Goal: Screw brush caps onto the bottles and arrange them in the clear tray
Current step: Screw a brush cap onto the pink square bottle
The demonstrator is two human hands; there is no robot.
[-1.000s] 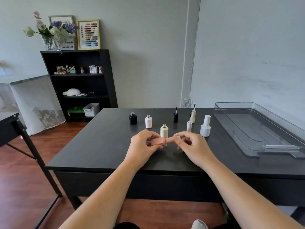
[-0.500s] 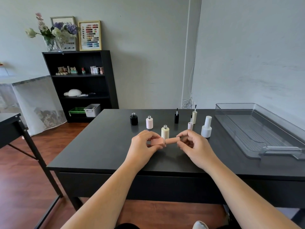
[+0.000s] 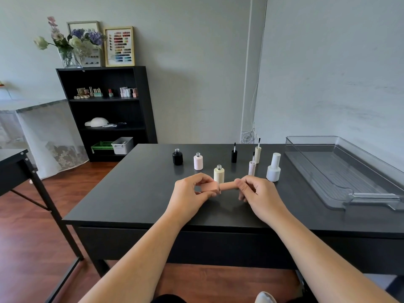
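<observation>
My left hand (image 3: 189,194) grips a peach square bottle (image 3: 209,186) lying sideways above the black table (image 3: 140,193). My right hand (image 3: 258,193) pinches its peach brush cap (image 3: 227,185), which meets the bottle's neck. Behind stand three uncapped bottles: black (image 3: 177,157), pale pink (image 3: 198,161) and cream (image 3: 219,174). Loose brush caps stand upside down: black (image 3: 234,154), cream (image 3: 257,154) and pale pink (image 3: 251,167). A white capped bottle (image 3: 273,168) stands to the right. The clear tray (image 3: 341,171) lies at the table's right with nothing in it.
A black shelf unit (image 3: 107,112) with small bottles stands against the far wall on the left. A second black table (image 3: 15,167) juts in at the left edge. The grey wall runs just behind the tray.
The cap's exposed length between my hands has grown slightly and my right fingers have shifted on it. The view has drifted a little; the other bottles have not moved.
</observation>
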